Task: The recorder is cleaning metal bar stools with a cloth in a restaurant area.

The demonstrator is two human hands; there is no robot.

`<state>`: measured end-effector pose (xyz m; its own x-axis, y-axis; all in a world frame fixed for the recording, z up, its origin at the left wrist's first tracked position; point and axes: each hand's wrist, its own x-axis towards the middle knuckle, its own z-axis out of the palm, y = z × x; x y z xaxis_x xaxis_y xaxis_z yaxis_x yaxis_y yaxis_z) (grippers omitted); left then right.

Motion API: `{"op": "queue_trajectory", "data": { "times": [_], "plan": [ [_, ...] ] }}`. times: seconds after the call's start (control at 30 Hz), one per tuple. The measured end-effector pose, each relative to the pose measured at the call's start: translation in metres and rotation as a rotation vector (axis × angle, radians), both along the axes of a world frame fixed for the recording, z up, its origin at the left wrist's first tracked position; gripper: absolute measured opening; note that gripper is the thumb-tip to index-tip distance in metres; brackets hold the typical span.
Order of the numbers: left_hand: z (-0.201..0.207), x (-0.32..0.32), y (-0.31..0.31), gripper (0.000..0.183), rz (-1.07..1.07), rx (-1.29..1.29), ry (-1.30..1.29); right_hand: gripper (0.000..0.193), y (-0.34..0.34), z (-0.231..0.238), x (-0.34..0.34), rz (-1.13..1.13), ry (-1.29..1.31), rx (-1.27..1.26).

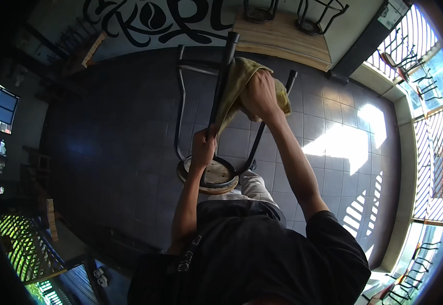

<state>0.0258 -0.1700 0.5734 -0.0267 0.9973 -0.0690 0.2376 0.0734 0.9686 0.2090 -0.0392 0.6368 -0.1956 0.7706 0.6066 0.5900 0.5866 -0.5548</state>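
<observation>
An upside-down stool (219, 172) with a round wooden seat and black metal legs is held in front of my body, its legs pointing up and away. My left hand (203, 147) is wrapped round one of its legs, a little above the seat. Clutched in my right hand (260, 96) is a yellowish-green cloth (243, 76), which drapes against the stool's legs and crossbar area. The cloth hides part of the frame and my right fingertips.
A wooden table (282, 38) with upturned stools (310, 25) on it stands against the far wall. Grey floor tiles (125, 117) spread around me, with sunlit patches on the right. Windows (425, 152) line the right side. More wooden furniture (51, 218) stands at the left.
</observation>
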Motion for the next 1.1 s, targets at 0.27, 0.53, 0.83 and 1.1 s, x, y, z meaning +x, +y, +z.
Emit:
{"op": "queue_trajectory", "data": {
  "times": [0.27, 0.53, 0.83, 1.1],
  "plan": [
    [0.000, 0.004, -0.009, 0.055, -0.052, -0.052, -0.170, 0.019, 0.014, -0.115, 0.130, 0.092, 0.528, -0.422],
    [-0.013, -0.003, -0.005, 0.057, 0.007, -0.042, -0.048, 0.033, -0.030, -0.038, 0.015, 0.027, -0.073, -0.064],
    [-0.025, -0.011, 0.003, 0.052, -0.055, -0.038, -0.136, 0.025, 0.002, -0.077, 0.053, -0.130, 0.009, -0.092],
    [-0.036, -0.021, -0.001, 0.055, -0.012, -0.031, -0.182, 0.025, 0.009, -0.077, 0.044, -0.066, 0.053, 0.035]
  ]
}}
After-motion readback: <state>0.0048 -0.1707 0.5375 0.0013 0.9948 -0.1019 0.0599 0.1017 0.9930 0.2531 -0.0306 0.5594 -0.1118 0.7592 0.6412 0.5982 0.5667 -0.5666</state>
